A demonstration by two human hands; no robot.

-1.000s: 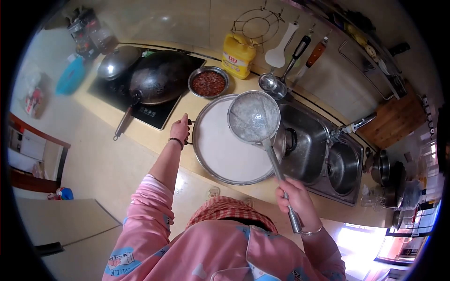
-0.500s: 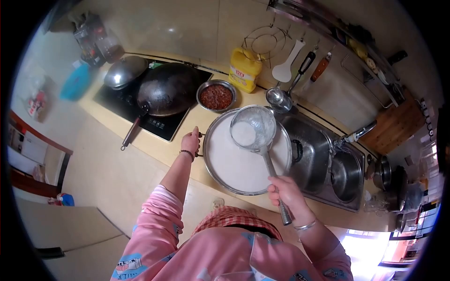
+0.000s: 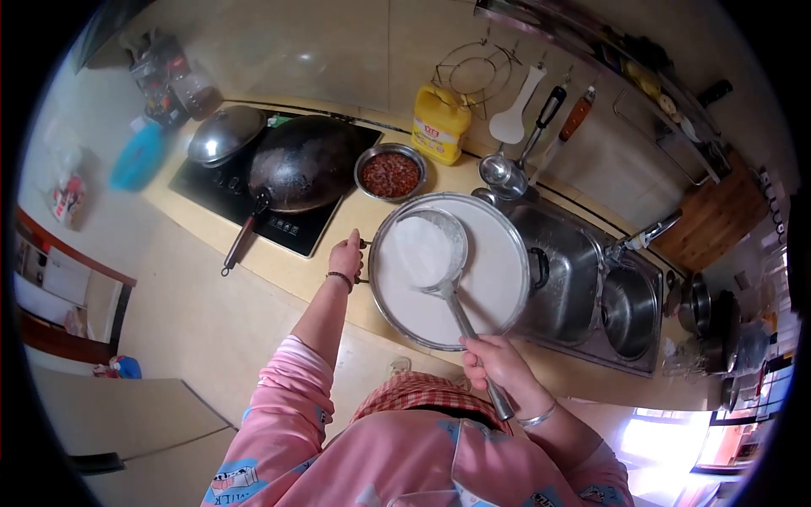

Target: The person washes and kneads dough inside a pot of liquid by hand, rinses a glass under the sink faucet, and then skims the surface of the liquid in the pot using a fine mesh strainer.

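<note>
A wide metal pot (image 3: pixel 494 253) filled with pale, whitish liquid stands on the counter. My left hand (image 3: pixel 345 256) is closed round the pot's left side handle. In my right hand (image 3: pixel 498 365) is the metal handle of a round ladle-like strainer (image 3: pixel 427 249). Its bowl is over the left part of the pot, at the liquid's surface, with pale liquid inside. Whether its underside is below the surface is hidden. Behind the pot sits a metal bowl (image 3: pixel 390 172) of dark red pieces.
A dark wok (image 3: pixel 304 165) and a metal lid (image 3: pixel 226 133) rest on the black cooktop (image 3: pixel 287 230). A yellow jug (image 3: pixel 441 127) stands by the wall. A double sink (image 3: pixel 562 279) is right of the pot. Utensils hang above.
My right hand has moved left and down with the strainer, whose bowl has gone from above the pot's right part to its left part and now holds pale liquid. My left hand stays on the handle.
</note>
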